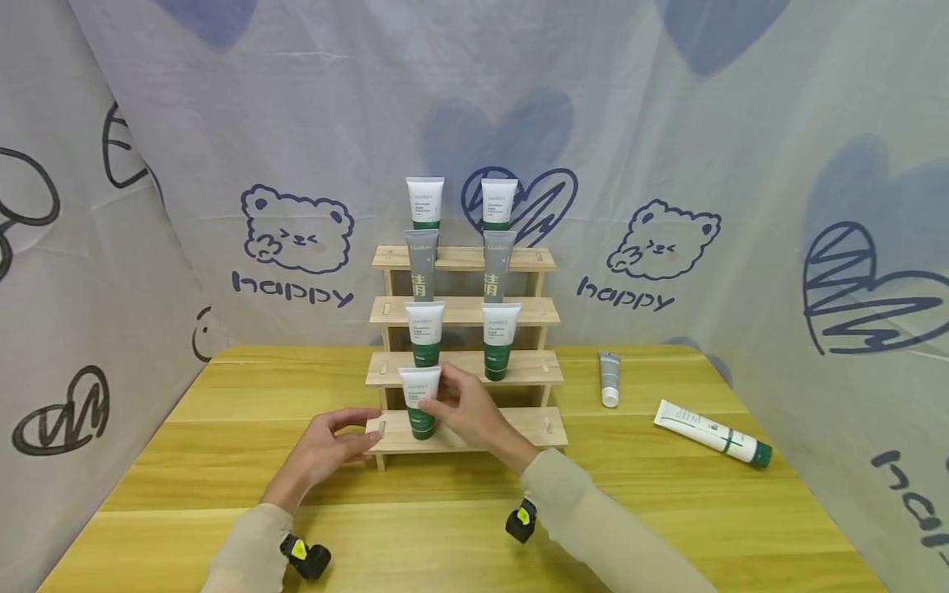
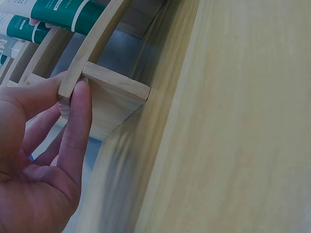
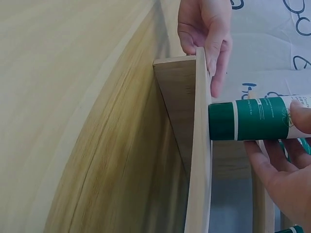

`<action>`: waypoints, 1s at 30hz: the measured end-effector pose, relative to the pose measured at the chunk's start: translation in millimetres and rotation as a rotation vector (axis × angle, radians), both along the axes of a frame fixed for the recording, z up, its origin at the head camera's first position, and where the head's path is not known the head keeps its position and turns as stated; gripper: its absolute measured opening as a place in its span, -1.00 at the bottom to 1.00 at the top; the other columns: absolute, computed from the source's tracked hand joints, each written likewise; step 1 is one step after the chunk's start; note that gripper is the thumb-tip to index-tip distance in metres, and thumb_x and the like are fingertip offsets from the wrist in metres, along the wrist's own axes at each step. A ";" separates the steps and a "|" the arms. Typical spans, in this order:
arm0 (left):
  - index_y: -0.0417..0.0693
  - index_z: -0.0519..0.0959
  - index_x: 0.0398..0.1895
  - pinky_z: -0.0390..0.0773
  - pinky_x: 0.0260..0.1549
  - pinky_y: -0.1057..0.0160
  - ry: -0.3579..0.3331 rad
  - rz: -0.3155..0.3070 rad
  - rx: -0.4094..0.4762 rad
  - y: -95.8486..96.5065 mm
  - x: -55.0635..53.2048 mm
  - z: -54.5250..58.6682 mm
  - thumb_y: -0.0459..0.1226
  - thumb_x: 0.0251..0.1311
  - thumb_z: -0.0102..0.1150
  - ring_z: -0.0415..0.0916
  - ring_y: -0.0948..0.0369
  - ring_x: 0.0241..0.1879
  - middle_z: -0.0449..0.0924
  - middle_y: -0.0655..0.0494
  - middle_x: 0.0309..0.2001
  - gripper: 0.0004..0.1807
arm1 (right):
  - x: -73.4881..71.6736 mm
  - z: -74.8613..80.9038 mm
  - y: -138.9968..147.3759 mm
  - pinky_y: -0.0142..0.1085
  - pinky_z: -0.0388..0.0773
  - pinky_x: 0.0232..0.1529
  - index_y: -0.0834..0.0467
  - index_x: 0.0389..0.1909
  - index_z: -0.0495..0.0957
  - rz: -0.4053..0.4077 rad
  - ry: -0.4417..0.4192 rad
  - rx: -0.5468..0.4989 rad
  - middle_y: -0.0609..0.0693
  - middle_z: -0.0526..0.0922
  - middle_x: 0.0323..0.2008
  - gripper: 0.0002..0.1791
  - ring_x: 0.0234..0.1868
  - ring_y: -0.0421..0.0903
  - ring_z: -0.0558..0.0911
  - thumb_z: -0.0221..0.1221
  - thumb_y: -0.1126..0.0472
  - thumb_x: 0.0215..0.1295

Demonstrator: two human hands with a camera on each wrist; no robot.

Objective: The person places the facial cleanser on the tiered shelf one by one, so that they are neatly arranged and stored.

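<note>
On the lowest step of a wooden tiered display rack (image 1: 519, 424) a white-and-green squeeze tube (image 1: 418, 387) stands upright on its cap, left of the middle. My right hand (image 1: 474, 408) holds this tube between thumb and fingers; the right wrist view shows its green cap (image 3: 221, 121) against the step. At the left end of the same step, my left hand (image 1: 322, 453) pinches the board's edge (image 2: 73, 80) between thumb and finger. Above, the rack bears two more white-and-green tubes (image 1: 497, 333), two grey tubes (image 1: 497, 268) and, at the top, two white-and-green ones (image 1: 499, 202).
To the right of the rack, a small grey tube (image 1: 610, 379) and a larger white tube with a green cap (image 1: 712, 432) lie on the wooden table (image 1: 415, 527). A printed curtain (image 1: 652, 115) hangs close behind and along both sides.
</note>
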State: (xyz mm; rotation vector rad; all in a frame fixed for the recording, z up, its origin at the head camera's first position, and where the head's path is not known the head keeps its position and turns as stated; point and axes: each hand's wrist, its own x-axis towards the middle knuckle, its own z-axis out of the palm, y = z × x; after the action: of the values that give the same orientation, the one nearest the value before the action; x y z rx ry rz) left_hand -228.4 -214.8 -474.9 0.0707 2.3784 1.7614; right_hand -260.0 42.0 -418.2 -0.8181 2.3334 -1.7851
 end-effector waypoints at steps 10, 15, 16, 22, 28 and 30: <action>-0.12 0.50 0.39 0.77 -0.03 0.19 -0.003 0.002 0.002 0.0 0.3 0.4 -0.11 0.34 0.37 0.68 0.11 0.10 0.39 -0.25 0.43 -0.39 | 0.0 -2.3 -0.8 -0.09 0.68 0.22 0.26 0.27 0.51 -0.023 0.026 0.024 0.25 0.66 0.18 -0.55 0.16 0.18 0.70 0.29 0.31 0.40; -0.12 0.51 0.39 0.77 -0.03 0.20 -0.004 0.001 0.004 0.3 0.0 1.2 -0.11 0.34 0.37 0.68 0.10 0.12 0.40 -0.25 0.42 -0.39 | 0.6 -2.2 0.3 -0.11 0.69 0.20 0.27 0.27 0.50 -0.020 0.038 0.030 0.27 0.66 0.17 -0.54 0.14 0.19 0.70 0.30 0.31 0.39; -0.12 0.51 0.38 0.77 -0.03 0.20 -0.005 0.003 0.007 0.3 -0.1 1.0 -0.11 0.33 0.37 0.68 0.10 0.12 0.41 -0.24 0.42 -0.40 | 0.7 -2.4 0.6 -0.11 0.69 0.20 0.27 0.27 0.50 -0.017 0.041 0.029 0.27 0.66 0.17 -0.54 0.15 0.20 0.69 0.30 0.31 0.39; -0.13 0.51 0.39 0.77 -0.04 0.21 -0.004 -0.002 0.019 -0.4 -1.2 -0.3 -0.12 0.33 0.37 0.68 0.10 0.13 0.41 -0.24 0.41 -0.39 | -0.6 -5.7 2.1 -0.10 0.67 0.23 0.25 0.34 0.47 -0.011 0.041 0.040 0.24 0.66 0.18 -0.47 0.17 0.17 0.68 0.30 0.34 0.38; -0.12 0.50 0.39 0.77 -0.02 0.18 -0.005 -0.001 0.016 -0.7 -0.7 0.5 -0.11 0.34 0.36 0.68 0.11 0.12 0.41 -0.24 0.41 -0.39 | 0.3 -6.3 3.0 -0.12 0.68 0.21 0.24 0.36 0.46 -0.005 0.050 0.044 0.23 0.66 0.18 -0.45 0.15 0.17 0.69 0.31 0.34 0.37; -0.12 0.50 0.39 0.77 -0.01 0.18 -0.006 -0.001 0.014 -0.3 0.0 0.7 -0.12 0.34 0.36 0.68 0.11 0.11 0.42 -0.23 0.41 -0.40 | 1.0 -6.2 4.7 -0.14 0.69 0.20 0.23 0.36 0.46 0.002 0.040 0.045 0.23 0.66 0.18 -0.44 0.15 0.16 0.69 0.32 0.34 0.36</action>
State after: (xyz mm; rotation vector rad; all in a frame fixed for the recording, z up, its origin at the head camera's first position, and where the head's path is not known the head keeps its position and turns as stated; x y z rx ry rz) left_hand -228.3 -215.1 -474.2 0.0678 2.3612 1.7761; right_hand -259.0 46.7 -424.4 -0.8572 2.3877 -1.7247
